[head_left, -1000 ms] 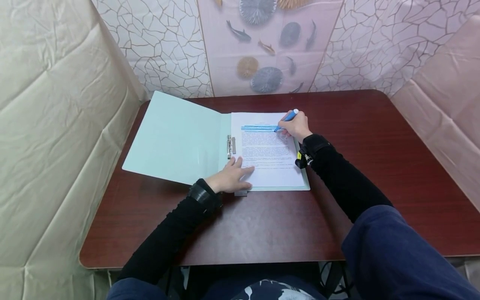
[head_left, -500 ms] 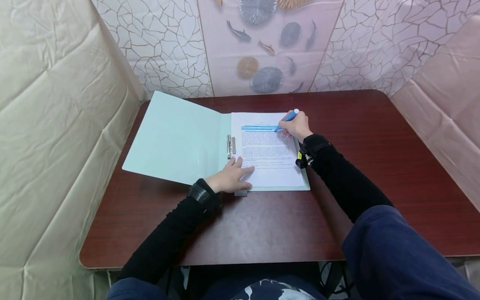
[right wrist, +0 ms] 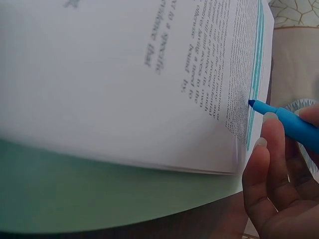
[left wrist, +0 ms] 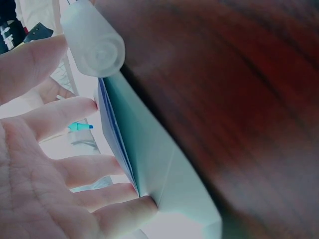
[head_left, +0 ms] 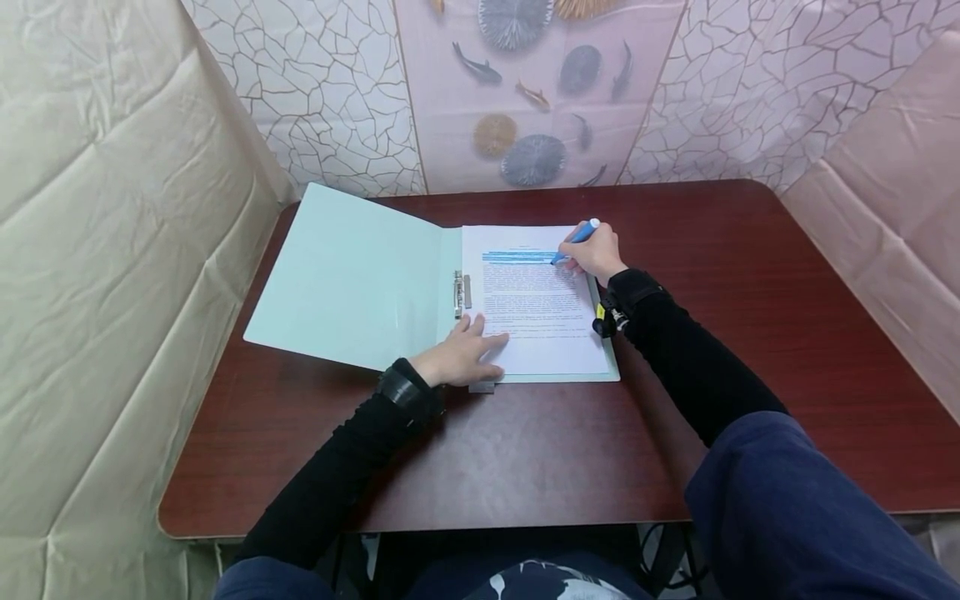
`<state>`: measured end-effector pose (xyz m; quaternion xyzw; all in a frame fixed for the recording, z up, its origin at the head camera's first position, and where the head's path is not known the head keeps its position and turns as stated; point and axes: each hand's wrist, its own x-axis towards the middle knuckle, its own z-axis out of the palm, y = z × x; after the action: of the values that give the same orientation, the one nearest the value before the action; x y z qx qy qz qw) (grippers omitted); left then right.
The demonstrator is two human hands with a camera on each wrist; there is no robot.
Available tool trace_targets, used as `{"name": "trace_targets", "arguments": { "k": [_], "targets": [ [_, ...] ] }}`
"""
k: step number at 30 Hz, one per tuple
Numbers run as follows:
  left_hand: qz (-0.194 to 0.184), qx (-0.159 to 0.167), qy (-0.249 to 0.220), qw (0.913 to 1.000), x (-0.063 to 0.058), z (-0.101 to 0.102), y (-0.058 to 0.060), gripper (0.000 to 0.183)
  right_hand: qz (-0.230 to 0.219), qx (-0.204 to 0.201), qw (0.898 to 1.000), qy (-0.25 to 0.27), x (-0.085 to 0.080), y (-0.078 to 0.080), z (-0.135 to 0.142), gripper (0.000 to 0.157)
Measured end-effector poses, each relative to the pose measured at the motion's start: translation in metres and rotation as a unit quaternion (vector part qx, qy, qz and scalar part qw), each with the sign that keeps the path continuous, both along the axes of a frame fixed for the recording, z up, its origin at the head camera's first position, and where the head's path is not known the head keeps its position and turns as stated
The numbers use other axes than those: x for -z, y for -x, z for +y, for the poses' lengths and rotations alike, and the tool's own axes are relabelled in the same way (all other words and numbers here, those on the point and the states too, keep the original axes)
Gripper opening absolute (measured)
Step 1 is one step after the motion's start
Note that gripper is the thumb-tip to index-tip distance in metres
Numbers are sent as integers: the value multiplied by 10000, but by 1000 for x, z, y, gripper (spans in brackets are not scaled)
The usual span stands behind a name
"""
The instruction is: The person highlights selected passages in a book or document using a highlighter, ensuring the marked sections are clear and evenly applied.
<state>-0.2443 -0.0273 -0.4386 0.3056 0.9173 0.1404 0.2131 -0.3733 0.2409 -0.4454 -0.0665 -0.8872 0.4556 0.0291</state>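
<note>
A pale green folder (head_left: 352, 275) lies open on the table, its cover spread to the left. Printed white sheets (head_left: 547, 354) sit in its right half, beside a metal clip (head_left: 459, 293) at the spine. My right hand (head_left: 598, 252) pinches a blue highlighter (right wrist: 294, 125), its tip right at the text near the top of the page. Blue highlighted lines (right wrist: 257, 55) run across the upper text. With fingers spread, my left hand (head_left: 462, 355) rests on the lower left corner of the sheets; the left wrist view shows its palm and fingers (left wrist: 82, 169) along the folder's edge.
The dark red-brown table (head_left: 750, 350) extends around the folder. A small pale piece (head_left: 482, 387) juts out at the folder's bottom edge, close by the left hand. Beige fabric (head_left: 127, 250) hangs at the left, and patterned cloth (head_left: 540, 100) covers the back.
The highlighter tip has slid very slightly to the right along the text with my right hand. My left hand and the folder stay in place.
</note>
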Motion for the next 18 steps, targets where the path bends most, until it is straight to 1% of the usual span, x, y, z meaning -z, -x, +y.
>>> {"name": "trace_targets", "arguments": {
  "k": [5,11,18],
  "targets": [
    [32,31,35,10000,0,1,0,62,58,-30,9999,104,0,-2,2,13],
    [84,129,15,9999,2,0,0,63,30,3,10000,48,0,-3,3,13],
    [115,116,-9,9999,3,0,0,63,26,73,10000,33,-1,-5,4,12]
  ]
}}
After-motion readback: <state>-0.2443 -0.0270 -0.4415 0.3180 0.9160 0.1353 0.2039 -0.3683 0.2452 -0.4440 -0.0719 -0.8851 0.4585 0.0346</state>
